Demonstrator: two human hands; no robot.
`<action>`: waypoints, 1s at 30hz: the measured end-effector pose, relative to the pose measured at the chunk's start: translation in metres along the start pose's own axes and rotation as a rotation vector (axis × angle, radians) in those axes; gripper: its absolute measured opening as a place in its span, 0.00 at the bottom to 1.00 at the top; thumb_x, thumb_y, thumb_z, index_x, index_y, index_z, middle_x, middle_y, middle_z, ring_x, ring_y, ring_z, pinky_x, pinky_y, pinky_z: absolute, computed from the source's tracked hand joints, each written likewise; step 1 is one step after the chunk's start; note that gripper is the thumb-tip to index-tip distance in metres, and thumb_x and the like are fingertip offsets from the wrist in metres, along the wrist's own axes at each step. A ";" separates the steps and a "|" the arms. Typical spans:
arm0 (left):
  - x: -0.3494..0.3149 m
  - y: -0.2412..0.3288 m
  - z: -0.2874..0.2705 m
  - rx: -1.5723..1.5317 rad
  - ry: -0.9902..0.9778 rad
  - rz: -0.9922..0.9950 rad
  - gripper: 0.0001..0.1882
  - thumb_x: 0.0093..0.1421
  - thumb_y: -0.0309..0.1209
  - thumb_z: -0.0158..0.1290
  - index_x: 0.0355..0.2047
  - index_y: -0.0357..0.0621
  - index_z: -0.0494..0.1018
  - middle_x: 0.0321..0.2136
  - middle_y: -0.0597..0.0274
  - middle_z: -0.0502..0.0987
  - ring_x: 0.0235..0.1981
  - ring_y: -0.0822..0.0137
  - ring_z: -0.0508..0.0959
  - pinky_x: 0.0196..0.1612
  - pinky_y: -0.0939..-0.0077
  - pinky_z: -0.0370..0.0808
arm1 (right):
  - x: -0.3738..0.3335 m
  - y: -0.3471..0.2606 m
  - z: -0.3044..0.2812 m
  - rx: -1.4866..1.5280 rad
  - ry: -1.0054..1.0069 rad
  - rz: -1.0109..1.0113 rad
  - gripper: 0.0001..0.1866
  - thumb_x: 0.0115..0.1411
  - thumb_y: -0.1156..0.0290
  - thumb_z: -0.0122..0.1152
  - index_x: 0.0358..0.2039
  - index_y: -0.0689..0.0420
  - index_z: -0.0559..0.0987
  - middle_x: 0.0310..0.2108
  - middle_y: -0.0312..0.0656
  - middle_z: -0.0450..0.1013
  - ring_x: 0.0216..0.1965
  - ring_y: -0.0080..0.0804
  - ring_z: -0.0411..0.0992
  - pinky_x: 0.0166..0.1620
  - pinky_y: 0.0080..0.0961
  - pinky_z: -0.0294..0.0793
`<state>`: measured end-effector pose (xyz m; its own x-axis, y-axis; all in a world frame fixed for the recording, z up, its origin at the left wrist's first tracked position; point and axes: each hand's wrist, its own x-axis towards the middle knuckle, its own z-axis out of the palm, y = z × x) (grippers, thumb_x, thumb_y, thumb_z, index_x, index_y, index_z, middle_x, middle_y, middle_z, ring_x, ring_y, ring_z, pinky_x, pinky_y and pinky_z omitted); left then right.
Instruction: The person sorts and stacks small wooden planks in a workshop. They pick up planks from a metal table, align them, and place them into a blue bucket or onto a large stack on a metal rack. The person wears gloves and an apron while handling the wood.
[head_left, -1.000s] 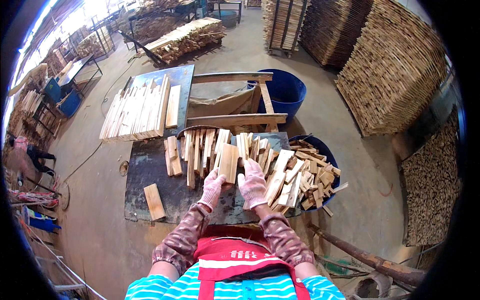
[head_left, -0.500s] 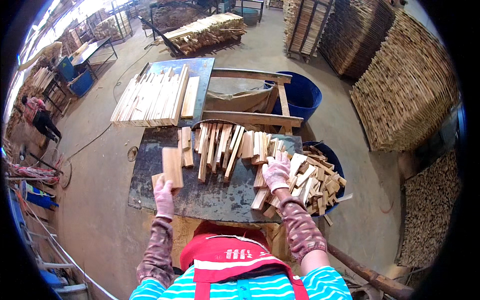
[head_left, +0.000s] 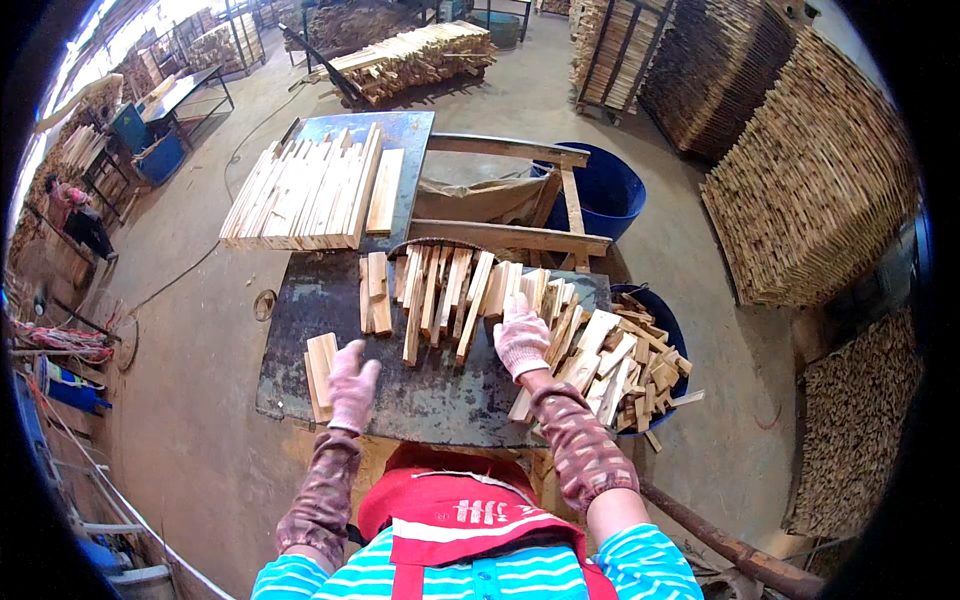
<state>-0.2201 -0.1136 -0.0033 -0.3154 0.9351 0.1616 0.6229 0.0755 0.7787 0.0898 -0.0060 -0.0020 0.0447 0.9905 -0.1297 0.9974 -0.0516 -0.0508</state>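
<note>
Two short, flat pieces of pale, smooth-cut wood (head_left: 319, 378) now lie side by side at the left end of the dark, scuffed work table (head_left: 430, 405); half a second ago the left hand held one broad block up over that spot, with another piece behind it. That hand, in its pinkish knitted glove (head_left: 353, 388), is now just to the right of the pair, fingers loosely spread and apparently gripping nothing, so the block appears to have been set down there, which would add one piece to the small group apart from the rest. Meanwhile the right hand, gloved alike (head_left: 523, 340), has shifted a little left from the edge of the loose heap, and its fingertips reach the short blocks at the far side of the table. Its fingers are extended and partly spread; whether they have hold of a block I cannot make out, as the glove covers the contact. Left of that hand stretches an uneven row of narrow, pale brown wooden sticks (head_left: 437, 300), ends toward the person. On its right a jumbled heap of tan wooden offcuts (head_left: 645, 368) spills across the table's edge onto a round, deep blue tub (head_left: 672, 322), supplying plenty more pieces within reach.
</note>
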 end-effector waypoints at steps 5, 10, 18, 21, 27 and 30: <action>0.053 0.026 0.066 0.007 -0.249 -0.248 0.30 0.54 0.40 0.62 0.55 0.42 0.71 0.49 0.46 0.78 0.50 0.51 0.79 0.53 0.60 0.75 | 0.013 0.003 -0.014 0.139 0.115 0.121 0.26 0.60 0.54 0.59 0.55 0.52 0.72 0.46 0.46 0.77 0.45 0.45 0.78 0.46 0.45 0.78; 0.064 0.021 0.105 0.117 -0.314 -0.331 0.28 0.52 0.37 0.60 0.55 0.52 0.73 0.45 0.47 0.81 0.48 0.48 0.81 0.52 0.60 0.76 | 0.036 0.030 0.033 0.603 0.236 0.100 0.21 0.57 0.64 0.61 0.51 0.57 0.76 0.39 0.46 0.79 0.40 0.41 0.79 0.41 0.37 0.78; 0.014 0.005 0.085 -0.451 -0.528 -0.219 0.32 0.56 0.22 0.58 0.63 0.43 0.67 0.50 0.60 0.79 0.50 0.68 0.78 0.54 0.73 0.74 | -0.042 0.055 -0.018 1.811 -0.088 0.196 0.18 0.60 0.77 0.60 0.52 0.55 0.78 0.36 0.30 0.77 0.32 0.18 0.73 0.35 0.16 0.74; 0.013 0.019 0.075 -0.358 -0.467 -0.222 0.32 0.60 0.27 0.60 0.64 0.46 0.66 0.53 0.56 0.78 0.54 0.67 0.76 0.56 0.71 0.73 | -0.058 0.065 -0.025 1.819 -0.092 0.318 0.18 0.65 0.76 0.55 0.56 0.56 0.76 0.39 0.30 0.78 0.33 0.17 0.75 0.38 0.20 0.77; 0.055 0.010 0.073 -0.027 0.088 -0.031 0.40 0.57 0.37 0.65 0.65 0.37 0.61 0.63 0.44 0.64 0.64 0.48 0.65 0.66 0.62 0.64 | -0.110 0.082 0.007 1.337 0.268 0.240 0.30 0.65 0.69 0.62 0.64 0.64 0.66 0.59 0.52 0.71 0.58 0.43 0.71 0.61 0.30 0.71; 0.106 -0.013 0.065 0.282 0.074 -0.164 0.50 0.54 0.49 0.66 0.68 0.36 0.55 0.65 0.37 0.60 0.67 0.43 0.60 0.70 0.60 0.56 | -0.122 0.078 -0.004 0.806 0.603 0.223 0.32 0.60 0.67 0.65 0.63 0.60 0.68 0.57 0.53 0.72 0.59 0.47 0.70 0.60 0.38 0.72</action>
<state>-0.2150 0.0070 -0.0362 -0.4722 0.8758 0.0997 0.7300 0.3251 0.6012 0.1620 -0.1306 0.0138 0.4670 0.8357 0.2890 0.6380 -0.0922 -0.7645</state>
